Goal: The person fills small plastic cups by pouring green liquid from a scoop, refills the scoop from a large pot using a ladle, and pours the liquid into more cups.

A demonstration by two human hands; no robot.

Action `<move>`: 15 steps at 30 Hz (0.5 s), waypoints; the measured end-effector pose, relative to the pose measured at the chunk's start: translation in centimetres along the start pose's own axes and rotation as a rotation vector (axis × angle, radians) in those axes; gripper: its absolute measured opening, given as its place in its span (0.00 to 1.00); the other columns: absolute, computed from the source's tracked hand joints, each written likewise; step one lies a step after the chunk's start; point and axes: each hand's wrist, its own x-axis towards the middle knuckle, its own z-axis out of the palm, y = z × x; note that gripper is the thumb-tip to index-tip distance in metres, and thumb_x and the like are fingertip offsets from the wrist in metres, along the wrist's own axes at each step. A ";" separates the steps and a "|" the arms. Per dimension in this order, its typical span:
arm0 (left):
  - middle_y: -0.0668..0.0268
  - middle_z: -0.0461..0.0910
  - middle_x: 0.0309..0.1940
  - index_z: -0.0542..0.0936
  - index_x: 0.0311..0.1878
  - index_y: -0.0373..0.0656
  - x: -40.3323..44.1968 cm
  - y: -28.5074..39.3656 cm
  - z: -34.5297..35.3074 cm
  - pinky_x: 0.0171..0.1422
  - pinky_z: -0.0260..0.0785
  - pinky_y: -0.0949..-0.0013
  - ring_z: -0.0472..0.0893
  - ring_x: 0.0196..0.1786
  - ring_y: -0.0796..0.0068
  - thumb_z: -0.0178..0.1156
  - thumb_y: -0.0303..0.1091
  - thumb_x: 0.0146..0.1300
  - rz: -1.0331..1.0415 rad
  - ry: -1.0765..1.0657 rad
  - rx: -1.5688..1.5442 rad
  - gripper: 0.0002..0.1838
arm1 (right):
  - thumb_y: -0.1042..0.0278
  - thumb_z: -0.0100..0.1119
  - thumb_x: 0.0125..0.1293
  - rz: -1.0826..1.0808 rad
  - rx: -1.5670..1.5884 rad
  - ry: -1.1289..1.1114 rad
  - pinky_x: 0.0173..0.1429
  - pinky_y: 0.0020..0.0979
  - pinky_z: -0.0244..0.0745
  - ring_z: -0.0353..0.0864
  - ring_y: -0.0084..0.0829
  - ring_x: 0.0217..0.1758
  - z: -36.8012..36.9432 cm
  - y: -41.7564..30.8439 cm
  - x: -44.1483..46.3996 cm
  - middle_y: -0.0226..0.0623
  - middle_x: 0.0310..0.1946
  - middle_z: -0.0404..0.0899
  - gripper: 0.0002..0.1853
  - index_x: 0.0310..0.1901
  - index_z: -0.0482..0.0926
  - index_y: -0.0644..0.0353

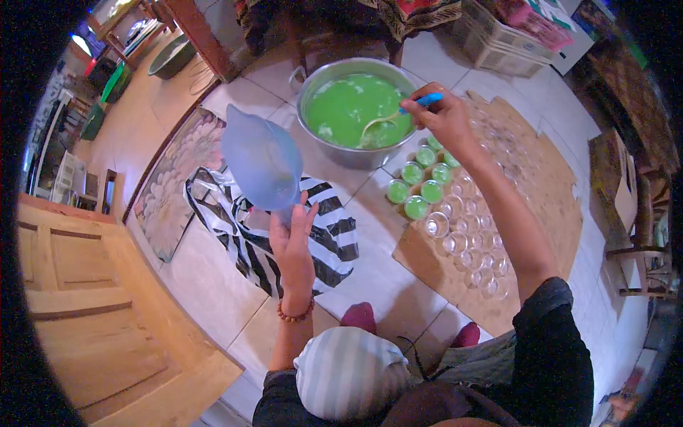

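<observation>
A large metal pot (324, 139) holds green liquid with pale foam patches. My right hand (442, 117) grips the blue handle of a spoon (429, 99), whose bowl is in the liquid at the pot's right side. My left hand (292, 238) is closed round the handle of a translucent blue pitcher (265, 160), held tilted above a black-and-white striped plastic bag (331, 242). Several small cups of green liquid (431, 191) stand right of the pot, beside rows of clear empty cups (455, 243) on brown cardboard (420, 260).
A wooden door (107, 320) is at the lower left, with a floral mat (174, 171) above it. Plastic crates (498, 43) stand at the top right and a cardboard box (613, 178) at the right. My feet are at the bottom centre.
</observation>
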 end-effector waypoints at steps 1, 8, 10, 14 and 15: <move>0.58 0.66 0.57 0.64 0.58 0.31 0.0 0.0 0.1 0.64 0.65 0.58 0.67 0.61 0.65 0.49 0.30 0.67 -0.002 -0.018 0.002 0.19 | 0.57 0.66 0.55 -0.002 -0.078 0.015 0.31 0.26 0.71 0.75 0.21 0.24 0.0 -0.1 -0.2 0.31 0.22 0.78 0.14 0.31 0.79 0.60; 0.58 0.66 0.57 0.64 0.59 0.32 -0.3 -0.7 -0.4 0.66 0.62 0.60 0.66 0.62 0.66 0.48 0.30 0.68 0.038 -0.128 0.115 0.19 | 0.53 0.62 0.59 0.163 -0.145 0.157 0.23 0.21 0.66 0.72 0.17 0.18 -0.4 -0.8 0.5 0.29 0.16 0.73 0.17 0.28 0.79 0.61; 0.57 0.65 0.58 0.63 0.60 0.32 -0.3 -0.6 -0.3 0.66 0.62 0.59 0.66 0.63 0.65 0.45 0.29 0.69 0.041 -0.145 0.122 0.19 | 0.52 0.59 0.61 0.201 -0.059 0.197 0.22 0.21 0.66 0.72 0.18 0.17 -1.1 -0.2 0.6 0.29 0.14 0.73 0.18 0.28 0.79 0.62; 0.57 0.64 0.60 0.61 0.62 0.31 -0.1 -0.5 -0.3 0.65 0.63 0.57 0.65 0.64 0.62 0.42 0.29 0.70 -0.002 -0.180 0.122 0.19 | 0.56 0.58 0.62 0.183 0.134 0.196 0.21 0.21 0.66 0.72 0.18 0.18 -1.8 -0.4 0.4 0.31 0.14 0.73 0.15 0.30 0.78 0.62; 0.57 0.65 0.59 0.60 0.62 0.32 0.0 -0.6 -0.5 0.65 0.64 0.57 0.65 0.64 0.61 0.43 0.30 0.70 0.007 -0.205 0.161 0.20 | 0.58 0.59 0.62 0.155 0.138 0.199 0.22 0.21 0.66 0.72 0.18 0.18 -1.8 -0.7 0.3 0.31 0.16 0.73 0.14 0.30 0.78 0.62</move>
